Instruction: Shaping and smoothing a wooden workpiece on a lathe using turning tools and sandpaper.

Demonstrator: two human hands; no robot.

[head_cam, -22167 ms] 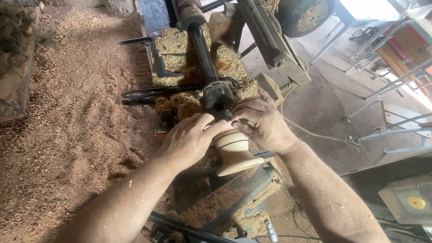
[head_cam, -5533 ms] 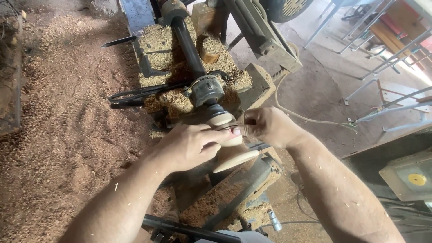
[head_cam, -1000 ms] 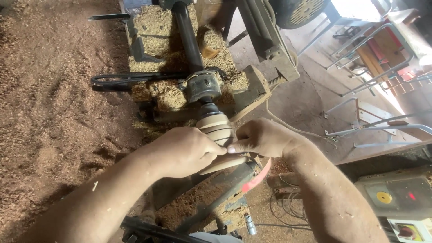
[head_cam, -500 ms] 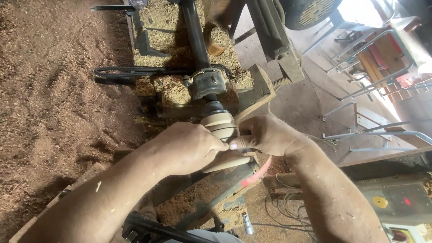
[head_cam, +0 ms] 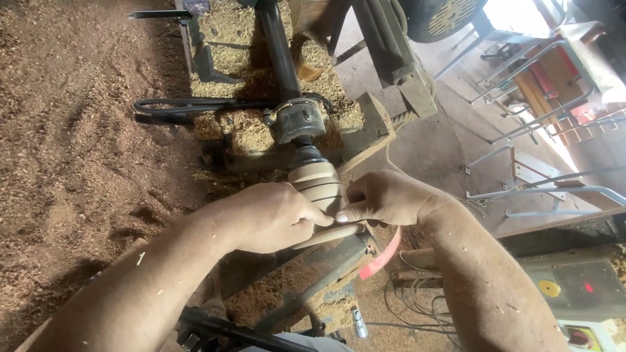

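Note:
A pale turned wooden piece (head_cam: 317, 184) with grooves sits on the lathe, fixed to the dark metal chuck (head_cam: 298, 122) behind it. My left hand (head_cam: 274, 215) wraps over the near part of the piece from the left. My right hand (head_cam: 385, 199) comes in from the right, its fingertips pinched against the piece right beside my left fingers. Whatever lies between the fingertips is too small to make out. The wider flared base of the piece (head_cam: 329, 234) shows under my left hand.
Sawdust covers the lathe bed (head_cam: 248, 85) and the floor at left (head_cam: 78, 163). A motor housing (head_cam: 443, 13) stands at the top. Metal chair frames (head_cam: 548, 85) crowd the right. A red strip (head_cam: 381, 261) and a grey box with a red light (head_cam: 574, 287) lie near my right forearm.
The view has drifted slightly. Both hands stay pressed on the wooden piece, with my right fingertips still beside my left fingers.

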